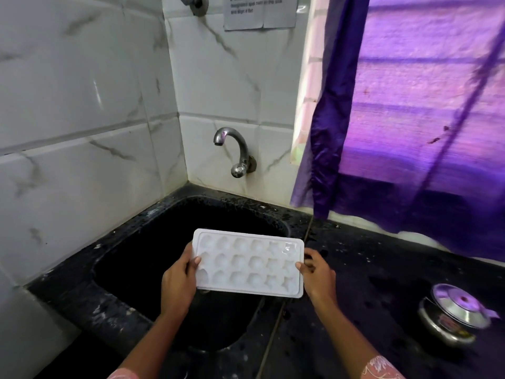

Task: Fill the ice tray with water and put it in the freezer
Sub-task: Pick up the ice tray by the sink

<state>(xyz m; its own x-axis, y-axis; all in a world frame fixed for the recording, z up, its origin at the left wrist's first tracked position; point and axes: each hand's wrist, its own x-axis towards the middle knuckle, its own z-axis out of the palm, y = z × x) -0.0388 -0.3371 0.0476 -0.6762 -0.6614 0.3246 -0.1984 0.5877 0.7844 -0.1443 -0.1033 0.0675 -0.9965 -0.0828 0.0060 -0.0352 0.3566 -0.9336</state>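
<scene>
You've got the ice tray (247, 262) in both hands, below the tap (235, 149) and nearer to you than it, over the black sink (153, 258) that sits under the tap. Your left hand (179, 280) is clamped on the tray's left short edge, thumb on top, fingers underneath. Your right hand (318, 274) pinches the right short edge the same way. The tray is face up and roughly level. The cups look empty, though one glint in the far right corner cup makes it hard to be sure. No stream shows from the tap, so the step in hand reads as getting the tray under the spout and filling it. Bring the tray up and toward the tap until the spout is over one end row, and hold it flat. You'll need one hand for the knob at the bottom of the tap, so first shift the other hand to grip the middle of a long edge, or the tray will tip. Open the tap gently; a hard stream probably splashes out of shallow cups. Slide the tray under the tap so each row fills, and stop short of the rim, since you carry it to the freezer afterwards. The steel pot (453, 313) on the counter (355, 269), far right of the tap, is well out of the way.
</scene>
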